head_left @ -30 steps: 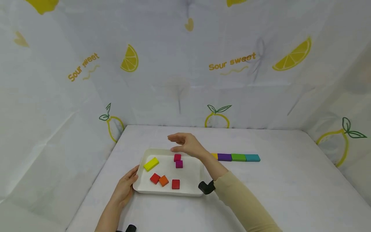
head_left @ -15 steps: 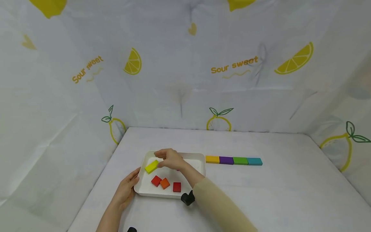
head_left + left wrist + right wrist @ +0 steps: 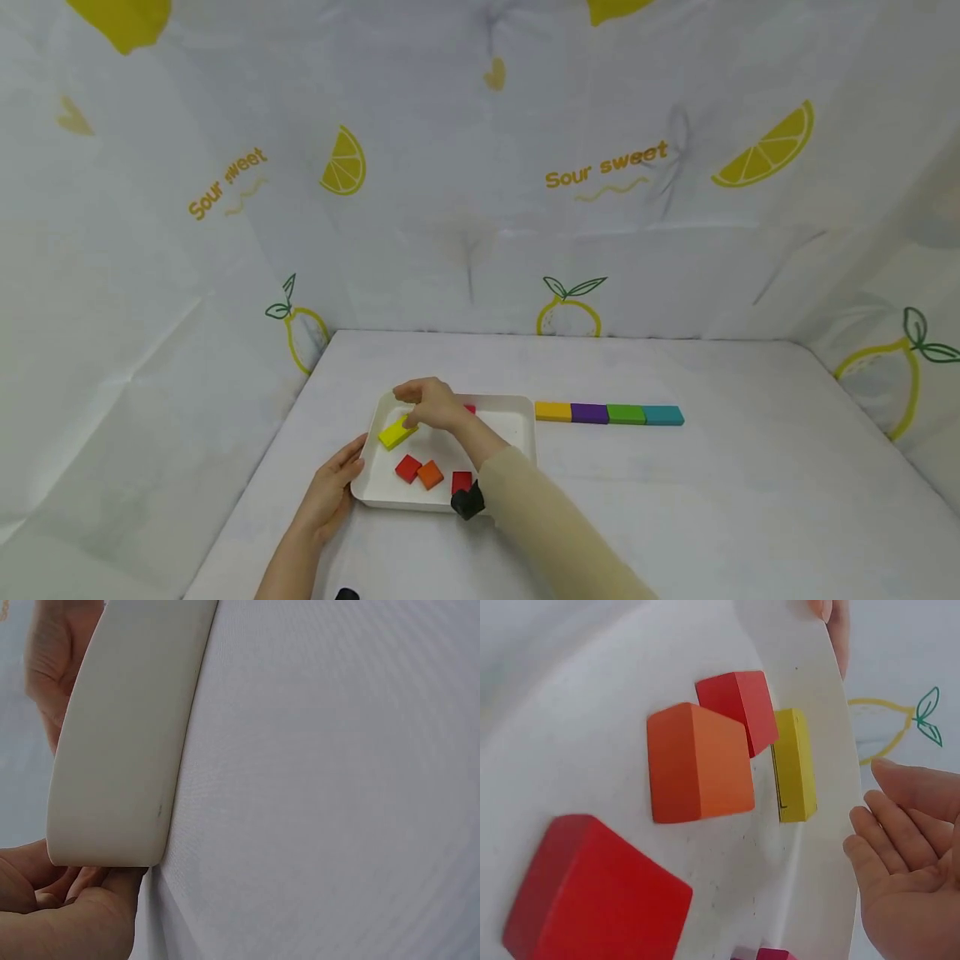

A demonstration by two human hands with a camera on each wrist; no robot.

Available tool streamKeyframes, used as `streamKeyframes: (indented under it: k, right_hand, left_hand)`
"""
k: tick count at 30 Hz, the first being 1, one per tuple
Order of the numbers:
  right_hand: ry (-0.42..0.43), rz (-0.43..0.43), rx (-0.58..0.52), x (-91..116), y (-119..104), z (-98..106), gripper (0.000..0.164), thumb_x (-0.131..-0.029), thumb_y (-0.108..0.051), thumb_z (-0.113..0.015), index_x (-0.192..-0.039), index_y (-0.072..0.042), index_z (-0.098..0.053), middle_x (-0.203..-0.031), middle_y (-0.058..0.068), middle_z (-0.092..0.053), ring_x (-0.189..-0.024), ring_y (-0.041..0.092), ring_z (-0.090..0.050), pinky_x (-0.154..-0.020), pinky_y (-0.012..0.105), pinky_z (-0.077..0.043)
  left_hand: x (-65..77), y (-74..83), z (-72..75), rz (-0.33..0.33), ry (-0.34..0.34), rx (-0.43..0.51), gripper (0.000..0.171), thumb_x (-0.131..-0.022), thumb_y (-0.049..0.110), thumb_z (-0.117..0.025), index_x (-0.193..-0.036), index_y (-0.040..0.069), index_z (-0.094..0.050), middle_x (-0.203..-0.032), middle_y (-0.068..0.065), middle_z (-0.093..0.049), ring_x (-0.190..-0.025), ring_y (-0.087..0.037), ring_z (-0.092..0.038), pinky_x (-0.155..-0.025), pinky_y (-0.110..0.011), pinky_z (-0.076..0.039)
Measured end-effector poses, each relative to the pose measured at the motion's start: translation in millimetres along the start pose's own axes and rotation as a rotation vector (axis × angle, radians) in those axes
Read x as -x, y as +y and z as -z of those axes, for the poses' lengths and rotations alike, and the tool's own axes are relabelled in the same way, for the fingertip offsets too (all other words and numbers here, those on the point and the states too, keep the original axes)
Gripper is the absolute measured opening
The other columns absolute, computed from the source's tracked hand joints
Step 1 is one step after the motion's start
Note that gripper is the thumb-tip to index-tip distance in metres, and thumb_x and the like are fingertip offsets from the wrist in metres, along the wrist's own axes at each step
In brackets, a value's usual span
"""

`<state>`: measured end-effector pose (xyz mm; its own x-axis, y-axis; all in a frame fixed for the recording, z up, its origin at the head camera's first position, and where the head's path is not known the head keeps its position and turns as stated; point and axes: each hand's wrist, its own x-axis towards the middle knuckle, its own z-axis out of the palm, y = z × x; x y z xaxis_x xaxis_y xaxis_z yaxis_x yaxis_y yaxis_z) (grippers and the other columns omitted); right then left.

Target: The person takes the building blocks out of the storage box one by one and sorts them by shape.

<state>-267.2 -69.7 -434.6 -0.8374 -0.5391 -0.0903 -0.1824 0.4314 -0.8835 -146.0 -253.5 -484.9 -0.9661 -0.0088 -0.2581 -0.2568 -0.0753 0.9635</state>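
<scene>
A white tray [image 3: 405,505] sits on the table, with my left hand [image 3: 327,497] holding its left end at the rim. Inside it lies a yellow rectangular block [image 3: 393,436]. Over the tray's far left part hovers my right hand [image 3: 433,405], its fingers loosely bent. The right wrist view shows a gap between that hand and the yellow block. Closer to the tray's front are a red block [image 3: 408,468], an orange block [image 3: 430,475] and another red block [image 3: 462,480]. My right hand and arm mostly hide a crimson block [image 3: 470,409] and a magenta one.
To the right of the tray, an orange-yellow block [image 3: 552,412], a purple block [image 3: 589,413], a green block [image 3: 626,414] and a teal block [image 3: 663,415] form a straight row. A white cloth [image 3: 465,250] with lemon prints hangs behind the table.
My right hand has come from above the tray's back edge leftward and down, close over the yellow block. My left hand has stayed at the tray's left end.
</scene>
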Motion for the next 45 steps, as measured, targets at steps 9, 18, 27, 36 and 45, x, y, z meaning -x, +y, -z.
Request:
streamKeyframes:
  k: [9,18,27,36,45]
  right_hand:
    - [-0.052,-0.014,0.01,-8.6,13.9,10.2,0.051,-0.079,0.007,-0.068,-0.128,-0.009,-0.066,-0.129,0.005,-0.069,-0.125,0.022,-0.061,-0.099,0.033,-0.055]
    - [-0.092,-0.008,-0.032,-14.2,19.8,9.2,0.056,-0.079,0.011,-0.067,-0.13,-0.012,-0.064,-0.134,0.005,-0.067,-0.133,0.027,-0.055,-0.104,0.04,-0.053]
    - [-0.119,0.024,-0.051,-15.7,24.8,7.9,0.056,-0.081,0.011,-0.064,-0.132,-0.013,-0.063,-0.137,0.005,-0.064,-0.135,0.029,-0.052,-0.108,0.044,-0.05]
    - [-0.156,0.026,-0.056,-20.4,31.1,4.2,0.057,-0.081,0.014,-0.062,-0.132,-0.011,-0.063,-0.135,0.005,-0.066,-0.135,0.027,-0.053,-0.109,0.042,-0.049]
    - [-0.188,0.017,-0.024,-19.3,30.8,3.1,0.056,-0.079,0.014,-0.066,-0.13,-0.009,-0.064,-0.132,0.006,-0.068,-0.128,0.024,-0.058,-0.11,0.039,-0.048]
  left_hand:
    - [-0.3,-1.6,-2.3,-0.01,0.02,0.013,0.053,-0.105,0.005,-0.036,-0.156,0.001,-0.022,-0.164,-0.021,-0.022,-0.149,-0.031,-0.022,-0.09,-0.002,-0.041]
    - [-2.1,-0.1,-1.4,-0.005,0.014,0.021,0.053,-0.105,0.005,-0.036,-0.156,0.002,-0.022,-0.165,-0.017,-0.019,-0.151,-0.03,-0.02,-0.088,-0.001,-0.041]
    - [-3.4,-0.6,-0.8,-0.004,0.017,0.017,0.053,-0.105,0.005,-0.035,-0.156,0.002,-0.022,-0.166,-0.016,-0.018,-0.151,-0.029,-0.02,-0.088,-0.001,-0.042]
    - [-2.2,-2.5,-1.5,0.001,0.033,0.01,0.054,-0.104,0.005,-0.038,-0.156,0.002,-0.024,-0.165,-0.018,-0.02,-0.15,-0.03,-0.022,-0.088,-0.002,-0.042]
    - [-1.9,-0.9,-3.4,-0.01,0.036,0.02,0.052,-0.105,0.006,-0.036,-0.156,0.001,-0.024,-0.164,-0.02,-0.021,-0.15,-0.033,-0.022,-0.089,-0.003,-0.043]
